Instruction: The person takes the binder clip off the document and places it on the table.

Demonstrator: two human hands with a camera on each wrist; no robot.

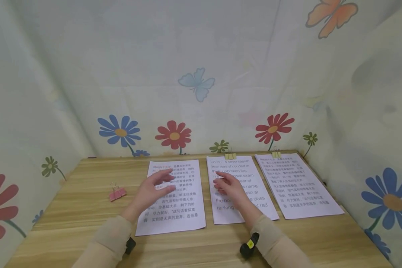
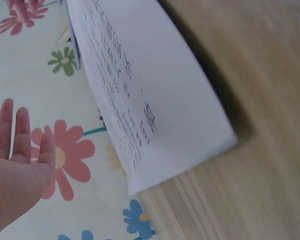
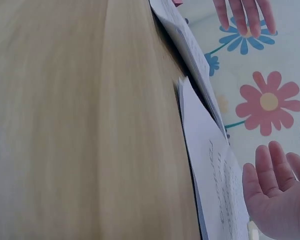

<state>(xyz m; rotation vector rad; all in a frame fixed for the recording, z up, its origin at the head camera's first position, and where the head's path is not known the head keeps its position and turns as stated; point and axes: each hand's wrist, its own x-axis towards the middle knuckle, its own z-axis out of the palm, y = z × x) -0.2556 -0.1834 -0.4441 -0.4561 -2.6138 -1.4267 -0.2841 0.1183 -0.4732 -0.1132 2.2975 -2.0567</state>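
Observation:
My left hand hovers over the left sheaf of printed paper, its fingers relaxed and apart and nothing in them. Above the middle sheaf, printed in English, hangs my right hand, loosely bent and holding nothing. In the left wrist view the left hand shows spread fingers beside the paper. The right wrist view has the right hand palm up to the camera, fingers extended. A pink binder clip lies on the table left of the left sheaf, which bears no visible clip.
A yellow binder clip grips the top of the middle sheaf. Another yellow clip sits on the top edge of the right sheaf. The wooden table meets a flower-patterned cloth at the back and sides.

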